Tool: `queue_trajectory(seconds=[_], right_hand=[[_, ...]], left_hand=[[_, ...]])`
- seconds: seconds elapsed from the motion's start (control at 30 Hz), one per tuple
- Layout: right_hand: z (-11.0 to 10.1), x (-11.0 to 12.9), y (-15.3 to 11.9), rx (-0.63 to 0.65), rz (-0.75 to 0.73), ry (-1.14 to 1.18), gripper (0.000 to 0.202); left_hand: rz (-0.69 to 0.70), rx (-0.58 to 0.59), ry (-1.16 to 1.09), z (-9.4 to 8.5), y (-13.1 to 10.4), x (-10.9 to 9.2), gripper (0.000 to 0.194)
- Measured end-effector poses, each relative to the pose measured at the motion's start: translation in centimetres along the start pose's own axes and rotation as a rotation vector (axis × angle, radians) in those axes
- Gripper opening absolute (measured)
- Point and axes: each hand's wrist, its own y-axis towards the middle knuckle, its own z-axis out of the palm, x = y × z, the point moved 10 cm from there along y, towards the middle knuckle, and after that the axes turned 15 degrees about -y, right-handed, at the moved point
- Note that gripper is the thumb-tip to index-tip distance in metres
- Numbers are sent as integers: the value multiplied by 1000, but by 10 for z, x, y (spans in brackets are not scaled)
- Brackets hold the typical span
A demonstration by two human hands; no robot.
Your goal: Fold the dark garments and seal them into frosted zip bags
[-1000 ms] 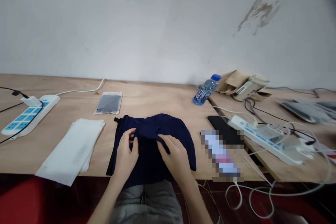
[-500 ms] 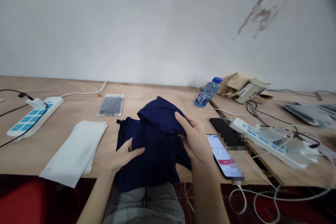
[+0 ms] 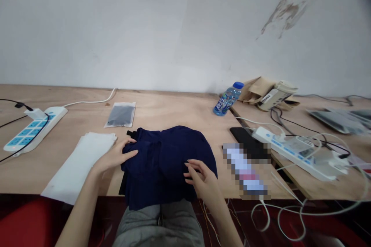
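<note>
A navy blue cloth garment (image 3: 179,154) lies loosely folded at the table's front edge, its near part hanging over my lap. A black strip shows along its left side. My left hand (image 3: 116,157) is at its left edge, thumb on top, gripping a folded layer of the cloth. Over the right part of the garment is my right hand (image 3: 201,179), fingers bent and apart, with nothing held in them. Whether its fingertips touch the cloth is hard to tell.
White sheet-like bags (image 3: 79,164) lie left of the garment, with a clear packet (image 3: 120,115) of dark contents behind. Power strips (image 3: 34,129) stand at both sides. To the right are a blurred-out phone (image 3: 243,171), a dark flat device (image 3: 246,142), cables and a blue-capped bottle (image 3: 228,99).
The raised right part of the garment has come down and lies spread to the right. My right hand has let go and lowered; my left hand has shifted left to the garment's edge.
</note>
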Motion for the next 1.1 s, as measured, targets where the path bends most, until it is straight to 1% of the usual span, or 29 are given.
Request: queue_trajectory(seconds=[0.07, 0.13, 0.2, 0.27, 0.33, 0.37, 0.4, 0.47, 0.53, 0.57, 0.63, 0.67, 0.7, 0.77, 0.83, 0.9, 0.97, 1.03, 1.1], right_hand=[[0, 13, -10, -102, -121, -169, 41], [8, 37, -22, -184, -294, -396, 32], [28, 63, -34, -212, -488, -612, 30], [55, 79, -39, -181, -637, -785, 40], [79, 82, -36, -135, -704, -903, 48], [87, 81, -33, -121, -707, -941, 46], [92, 79, -29, -117, -700, -962, 39], [94, 77, -21, -129, -674, -943, 22], [83, 79, -17, -159, -660, -833, 19], [72, 81, -16, -189, -654, -762, 20], [41, 81, -15, -284, -603, -643, 18], [22, 77, -13, -337, -549, -608, 17], [3, 69, -12, -390, -474, -592, 18], [-35, 45, -9, -487, -297, -599, 23], [-64, 18, -9, -549, -144, -651, 28], [-79, -6, -8, -529, -44, -707, 30], [-83, -19, -7, -497, -20, -733, 36], [-80, -16, -8, -491, -106, -738, 44], [-70, -3, -9, -469, -271, -754, 49]], left_hand=[[28, -87, -21, -4, -7, 8, 43], [32, -143, -110, -5, -17, 19, 47], [19, -203, -209, -5, -30, 31, 49], [-3, -269, -270, -5, -42, 41, 52], [-25, -317, -287, -4, -53, 49, 53], [-29, -335, -293, -3, -57, 51, 53], [-29, -353, -302, -3, -60, 51, 54], [-22, -380, -324, -4, -63, 49, 55], [-9, -396, -338, -7, -62, 44, 56], [-1, -400, -340, -9, -62, 41, 56], [20, -405, -338, -11, -60, 37, 54], [29, -407, -336, -12, -59, 35, 53], [33, -409, -331, -13, -58, 35, 51], [9, -404, -314, -11, -57, 39, 48], [-39, -387, -295, -8, -57, 47, 46], [-55, -365, -268, -5, -58, 49, 43], [-17, -321, -209, -2, -61, 43, 38], [56, -269, -91, 3, -67, 28, 35], [143, -238, 78, 9, -75, 11, 41]])
